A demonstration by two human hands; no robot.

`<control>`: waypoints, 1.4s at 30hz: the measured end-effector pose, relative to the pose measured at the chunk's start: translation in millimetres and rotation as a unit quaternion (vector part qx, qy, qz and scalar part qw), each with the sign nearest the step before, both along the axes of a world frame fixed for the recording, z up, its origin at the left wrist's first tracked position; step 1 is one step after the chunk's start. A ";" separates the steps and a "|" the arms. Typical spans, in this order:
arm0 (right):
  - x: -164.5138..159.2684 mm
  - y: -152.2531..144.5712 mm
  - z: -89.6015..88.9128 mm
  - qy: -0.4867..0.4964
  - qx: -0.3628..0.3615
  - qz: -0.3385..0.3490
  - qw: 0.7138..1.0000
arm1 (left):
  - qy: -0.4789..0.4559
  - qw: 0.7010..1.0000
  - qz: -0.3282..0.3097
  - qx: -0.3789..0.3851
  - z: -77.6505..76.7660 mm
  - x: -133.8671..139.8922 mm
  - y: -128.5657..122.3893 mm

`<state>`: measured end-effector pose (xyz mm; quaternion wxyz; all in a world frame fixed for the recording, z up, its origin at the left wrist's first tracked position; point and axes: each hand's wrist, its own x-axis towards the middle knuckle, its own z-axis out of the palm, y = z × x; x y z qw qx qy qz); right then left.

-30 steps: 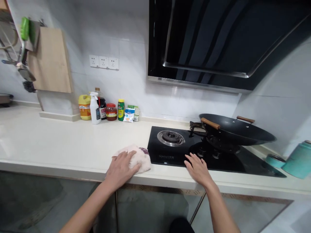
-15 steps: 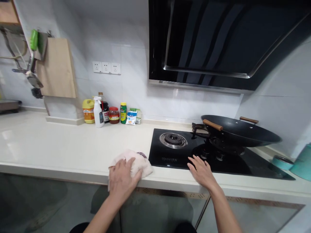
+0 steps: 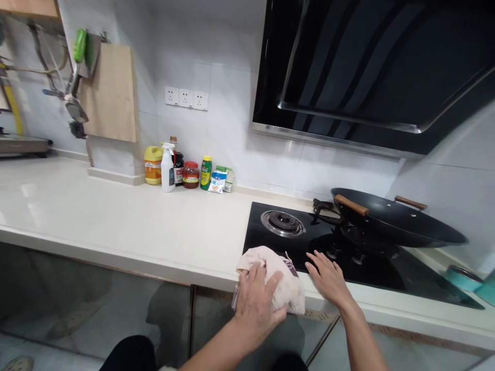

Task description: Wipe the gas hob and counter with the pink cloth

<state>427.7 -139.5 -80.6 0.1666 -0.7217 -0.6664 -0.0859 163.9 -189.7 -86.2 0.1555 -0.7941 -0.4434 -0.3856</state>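
Note:
My left hand point(image 3: 257, 296) presses on a pale pink cloth point(image 3: 270, 265) with a purple patch, fingers curled over its top. The cloth lies bunched across the counter's front edge and the front left corner of the black gas stove point(image 3: 270, 242), part of it hanging over the edge. Just to the right, my right hand point(image 3: 328, 275) rests with fingers spread on the stove's front rim, holding nothing. Its fingertips are close to the control knobs point(image 3: 333, 252). A black wok point(image 3: 398, 219) with wooden handles sits tilted on the right burner.
Along the wall stand a spray bottle point(image 3: 167, 170), a yellow jug point(image 3: 153, 166), a red-lidded jar point(image 3: 191, 176), a green bottle point(image 3: 206, 172) and small packets point(image 3: 218, 181). A range hood point(image 3: 348, 67) hangs above. Turquoise containers point(image 3: 462, 278) stand at the right.
My left hand has moved the cloth to the right along the counter edge, onto the stove's corner. My right hand stays at the stove's front rim. The view has tilted and shifted left.

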 end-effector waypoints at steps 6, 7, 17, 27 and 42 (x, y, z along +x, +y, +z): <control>-3.1 -3.9 6.6 0.016 -0.016 0.001 1.000 | 0.042 0.998 -0.030 0.018 -3.7 -19.6 7.2; -3.8 -4.6 7.4 0.018 -0.017 0.001 1.000 | 0.048 0.998 -0.031 0.025 -3.7 -25.5 8.5; -6.5 -6.1 11.2 0.023 -0.024 0.002 0.999 | 0.074 0.994 -0.012 0.085 -6.0 -119.2 28.2; -7.1 -5.6 9.5 0.026 -0.019 0.001 0.999 | 0.032 0.995 0.060 0.079 -14.0 -231.7 51.9; -1.0 -1.0 1.1 0.008 -0.006 -0.003 1.000 | -0.024 0.977 0.195 0.085 -10.0 -198.1 30.2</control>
